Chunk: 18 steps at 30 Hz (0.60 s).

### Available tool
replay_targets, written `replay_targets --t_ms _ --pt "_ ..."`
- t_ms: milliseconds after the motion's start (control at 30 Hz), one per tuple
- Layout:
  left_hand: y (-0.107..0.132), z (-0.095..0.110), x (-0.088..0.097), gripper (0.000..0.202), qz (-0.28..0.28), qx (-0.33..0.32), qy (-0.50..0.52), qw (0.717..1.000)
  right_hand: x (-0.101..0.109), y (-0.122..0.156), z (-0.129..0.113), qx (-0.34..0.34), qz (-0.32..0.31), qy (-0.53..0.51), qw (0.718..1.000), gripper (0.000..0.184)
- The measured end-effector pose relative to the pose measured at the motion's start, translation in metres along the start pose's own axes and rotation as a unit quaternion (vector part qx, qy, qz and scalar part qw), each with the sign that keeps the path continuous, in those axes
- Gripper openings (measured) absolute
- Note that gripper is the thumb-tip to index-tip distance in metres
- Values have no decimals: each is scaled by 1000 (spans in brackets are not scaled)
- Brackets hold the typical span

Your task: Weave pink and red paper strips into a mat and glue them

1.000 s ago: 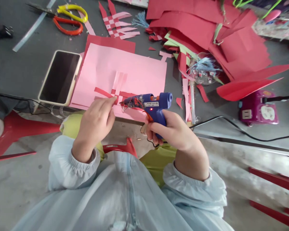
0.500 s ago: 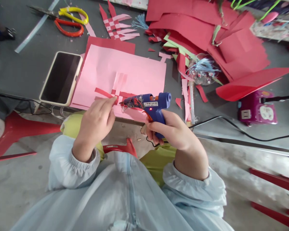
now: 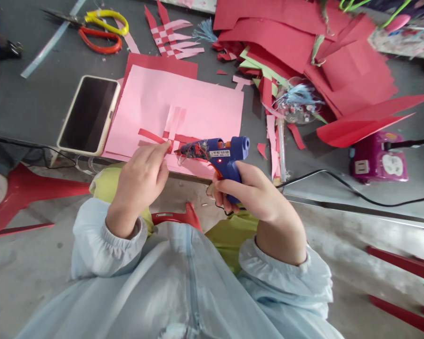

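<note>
At six o'clock on the pink sheet (image 3: 208, 101), paper strips (image 3: 175, 123) are touched by the left hand (image 3: 141, 172), pinch not discernible, and the glue gun (image 3: 229, 155) is clamped by the right hand (image 3: 252, 190), so gluing seems underway, steady aim required.

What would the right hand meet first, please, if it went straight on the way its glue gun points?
Probably the left hand, by its index fingertip, which lies just ahead of the glue gun; depth is unclear, so the nozzle might touch the paper strips first.
</note>
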<state>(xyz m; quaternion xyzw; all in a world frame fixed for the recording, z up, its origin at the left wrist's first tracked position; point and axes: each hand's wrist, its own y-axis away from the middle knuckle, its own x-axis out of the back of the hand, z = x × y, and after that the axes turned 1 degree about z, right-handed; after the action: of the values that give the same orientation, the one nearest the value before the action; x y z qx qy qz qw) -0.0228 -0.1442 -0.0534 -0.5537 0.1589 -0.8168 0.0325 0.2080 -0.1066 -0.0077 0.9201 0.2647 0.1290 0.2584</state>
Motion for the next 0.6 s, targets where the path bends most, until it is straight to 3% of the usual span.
replay_targets --t_ms 200,600 --pt "0 0 0 38 4 -1 -17 1000 1 -1 1 3 3 11 1000 15" --pt "1 0 -1 38 15 -14 -15 1000 3 -2 0 7 1 39 999 3"
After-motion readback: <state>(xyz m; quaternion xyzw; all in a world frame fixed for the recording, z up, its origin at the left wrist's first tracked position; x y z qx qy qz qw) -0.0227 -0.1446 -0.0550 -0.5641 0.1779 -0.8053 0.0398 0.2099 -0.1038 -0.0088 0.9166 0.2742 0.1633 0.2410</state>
